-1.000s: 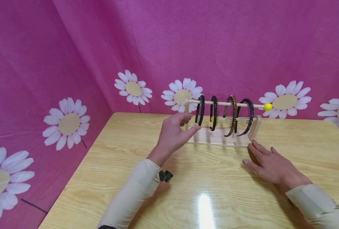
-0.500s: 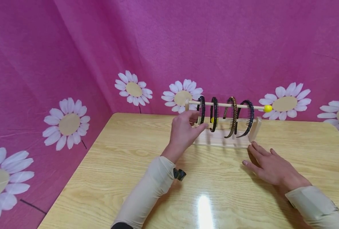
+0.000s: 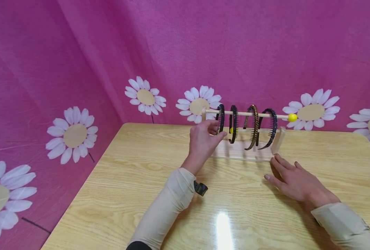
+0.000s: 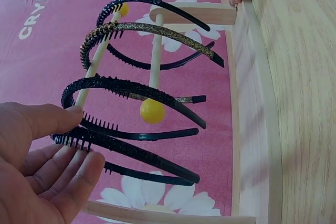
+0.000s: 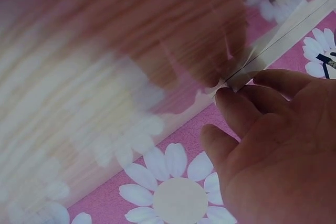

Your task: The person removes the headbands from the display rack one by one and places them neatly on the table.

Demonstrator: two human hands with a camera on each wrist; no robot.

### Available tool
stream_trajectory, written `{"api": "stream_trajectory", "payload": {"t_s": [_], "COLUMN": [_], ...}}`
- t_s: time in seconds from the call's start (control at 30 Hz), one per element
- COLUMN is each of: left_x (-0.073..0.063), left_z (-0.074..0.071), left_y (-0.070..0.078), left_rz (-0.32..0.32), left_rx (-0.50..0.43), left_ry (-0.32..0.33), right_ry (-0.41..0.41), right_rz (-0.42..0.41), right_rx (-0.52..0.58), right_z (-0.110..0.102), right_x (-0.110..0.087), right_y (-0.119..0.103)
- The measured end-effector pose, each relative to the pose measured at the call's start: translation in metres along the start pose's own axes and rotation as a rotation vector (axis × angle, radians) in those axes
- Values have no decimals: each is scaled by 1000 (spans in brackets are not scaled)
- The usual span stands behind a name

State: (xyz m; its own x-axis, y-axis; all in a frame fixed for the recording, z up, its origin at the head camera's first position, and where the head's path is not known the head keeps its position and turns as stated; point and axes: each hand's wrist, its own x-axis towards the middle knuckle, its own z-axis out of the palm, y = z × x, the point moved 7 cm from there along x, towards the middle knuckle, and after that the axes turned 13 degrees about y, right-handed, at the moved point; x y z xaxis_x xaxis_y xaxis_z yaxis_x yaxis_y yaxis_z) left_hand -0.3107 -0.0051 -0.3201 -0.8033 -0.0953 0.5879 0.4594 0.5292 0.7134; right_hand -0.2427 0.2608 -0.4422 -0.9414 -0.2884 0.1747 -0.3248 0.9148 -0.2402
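Note:
A wooden two-rod stand (image 3: 241,151) bears several toothed headbands hung on its upper rod. My left hand (image 3: 202,140) is at the leftmost one, a black headband (image 4: 142,153), with thumb above and fingers below it in the left wrist view. A second black headband (image 3: 234,119), a gold-brown headband (image 3: 255,130) and a dark glittery headband (image 3: 274,126) hang further right, spaced apart. My right hand (image 3: 300,182) lies with fingers extended, their tips at the front right corner of the stand's base.
Yellow balls cap the rods, one at the upper rod's right end (image 3: 292,117), one on the lower rod (image 4: 152,111). The stand is on a wood-grain table (image 3: 135,166), with a pink flowered cloth (image 3: 250,52) behind and on the left.
My left hand has moved right from beside the stand's left post onto the leftmost headband, which has shifted slightly right. My right hand stays in place.

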Motion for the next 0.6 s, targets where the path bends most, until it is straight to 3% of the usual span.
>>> {"api": "stream_trajectory", "payload": {"t_s": [0.6], "left_x": [4], "left_z": [-2], "left_y": [8], "left_rz": [77], "left_rx": [2], "left_ry": [23], "right_ry": [-20], "right_rz": [23], "right_rx": [11], "right_z": [2], "right_x": [1], "right_y": [2]}}
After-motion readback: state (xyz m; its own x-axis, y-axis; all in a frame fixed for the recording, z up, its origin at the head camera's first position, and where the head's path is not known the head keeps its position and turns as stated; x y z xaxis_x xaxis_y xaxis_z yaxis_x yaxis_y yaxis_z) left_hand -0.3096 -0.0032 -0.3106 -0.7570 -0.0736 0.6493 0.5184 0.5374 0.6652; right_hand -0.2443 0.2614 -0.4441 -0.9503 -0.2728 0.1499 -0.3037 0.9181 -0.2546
